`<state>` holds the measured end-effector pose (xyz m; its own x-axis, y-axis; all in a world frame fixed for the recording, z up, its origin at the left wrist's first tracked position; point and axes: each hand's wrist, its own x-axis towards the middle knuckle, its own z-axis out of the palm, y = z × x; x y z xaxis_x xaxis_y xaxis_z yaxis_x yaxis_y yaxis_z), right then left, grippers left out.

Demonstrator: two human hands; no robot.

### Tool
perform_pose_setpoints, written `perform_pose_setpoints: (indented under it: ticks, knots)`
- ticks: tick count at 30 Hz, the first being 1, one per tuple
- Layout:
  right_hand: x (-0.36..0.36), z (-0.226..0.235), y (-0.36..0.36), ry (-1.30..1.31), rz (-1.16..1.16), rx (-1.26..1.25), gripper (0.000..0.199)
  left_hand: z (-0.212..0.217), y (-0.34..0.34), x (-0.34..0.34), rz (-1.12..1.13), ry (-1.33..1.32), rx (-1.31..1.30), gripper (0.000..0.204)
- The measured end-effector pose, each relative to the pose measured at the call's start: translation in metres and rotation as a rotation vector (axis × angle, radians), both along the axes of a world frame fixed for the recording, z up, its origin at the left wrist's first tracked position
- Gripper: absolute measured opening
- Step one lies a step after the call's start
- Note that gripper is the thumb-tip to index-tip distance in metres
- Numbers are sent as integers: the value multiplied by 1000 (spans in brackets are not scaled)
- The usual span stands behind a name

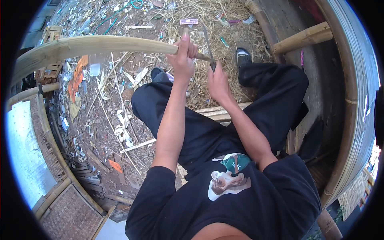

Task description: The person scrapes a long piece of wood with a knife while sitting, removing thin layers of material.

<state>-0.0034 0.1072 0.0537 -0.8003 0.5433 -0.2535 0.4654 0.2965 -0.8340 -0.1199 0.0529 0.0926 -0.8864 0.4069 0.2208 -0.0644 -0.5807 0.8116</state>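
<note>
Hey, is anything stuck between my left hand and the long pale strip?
Nothing visible is: your left hand wraps directly around the strip. The knife in your right hand is to the right of that grip.

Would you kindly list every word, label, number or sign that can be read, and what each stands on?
No text can be read with certainty.
Pink-and-white slip: small marks, too blurred to read.
Shirt print: pale marks on its green part, too small to read.
Knife and wooden strip: no lettering visible.
</note>
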Motion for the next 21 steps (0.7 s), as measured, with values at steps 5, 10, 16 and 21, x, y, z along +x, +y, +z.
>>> perform_pose_setpoints:
  ticks: [5, 10, 16, 21]
  knots:
    - [5, -44, 3, 32, -34, 93, 24, 0, 10, -2, -13, 0, 52, 43]
    - [-6, -30, 4, 69, -64, 37, 26, 1, -5, 7, 30, -34, 15, 43]
    - [2, -53, 4, 122, -107, -20, 23, 3, 5, 1, 46, 22, 25, 43]
    - [7, -56, 0, -31, -32, 48, 23, -2, -9, 3, 56, 38, -77, 46]
